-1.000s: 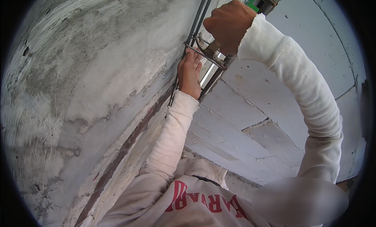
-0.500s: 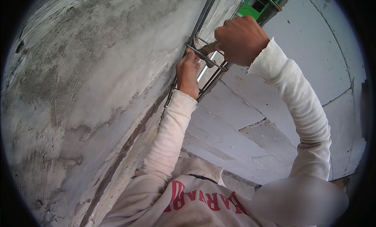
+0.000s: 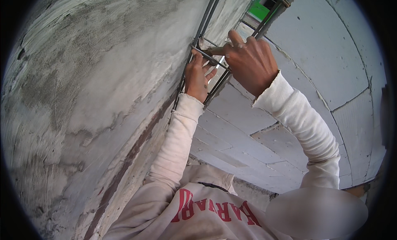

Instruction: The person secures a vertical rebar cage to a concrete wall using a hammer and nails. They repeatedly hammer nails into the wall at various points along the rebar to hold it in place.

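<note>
A cage of dark steel rebar [image 3: 209, 14] runs up the gap between the rough wall and the block wall. Across it lies a steel stirrup [image 3: 215, 60]. My left hand [image 3: 196, 79] reaches up to the stirrup's left corner, fingers bent around the steel, the lower ones a little apart. My right hand [image 3: 253, 63] is just right of the stirrup. Its index finger points up while the others curl. A narrow brownish piece [image 3: 216, 51] juts from it toward the left corner; its kind cannot be made out.
A rough grey plastered wall [image 3: 95, 74] fills the left. Pale block masonry [image 3: 318, 54] with mortar joints stands on the right. Bright green [image 3: 259, 10] shows through the gap at the top. My light shirt [image 3: 215, 215] is at the bottom.
My right hand has come down and left, its index finger now lifted. The dark metal end seen below the stirrup no longer shows clearly. My left hand's lower fingers have spread.
</note>
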